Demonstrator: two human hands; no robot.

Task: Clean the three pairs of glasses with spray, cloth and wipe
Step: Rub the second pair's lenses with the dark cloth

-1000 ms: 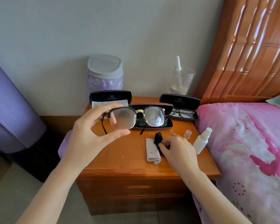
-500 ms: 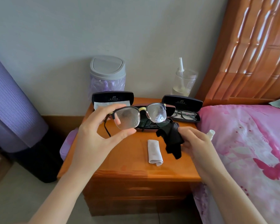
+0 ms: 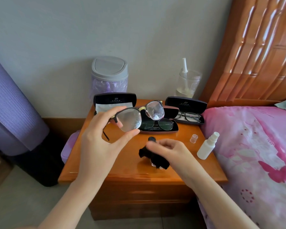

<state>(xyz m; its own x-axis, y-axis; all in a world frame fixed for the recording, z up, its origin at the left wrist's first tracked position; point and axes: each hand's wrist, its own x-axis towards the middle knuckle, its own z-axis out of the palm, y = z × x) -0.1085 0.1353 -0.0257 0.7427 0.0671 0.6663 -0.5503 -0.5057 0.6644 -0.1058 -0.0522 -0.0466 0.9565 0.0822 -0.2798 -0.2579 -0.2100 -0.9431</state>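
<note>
One pair of glasses (image 3: pixel 154 110), lenses misted, is pinched by the left hand (image 3: pixel 96 146) above the nightstand (image 3: pixel 122 171). The right hand (image 3: pixel 169 151) clutches the black cloth (image 3: pixel 144 154) low over the nightstand. Wiping seems next: the cloth must rise to the lens.

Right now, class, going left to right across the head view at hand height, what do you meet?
From the left: purple mat → left hand, holding the glasses → black cloth, gripped by the right hand → clear cap → spray bottle → pink quilt.
</note>
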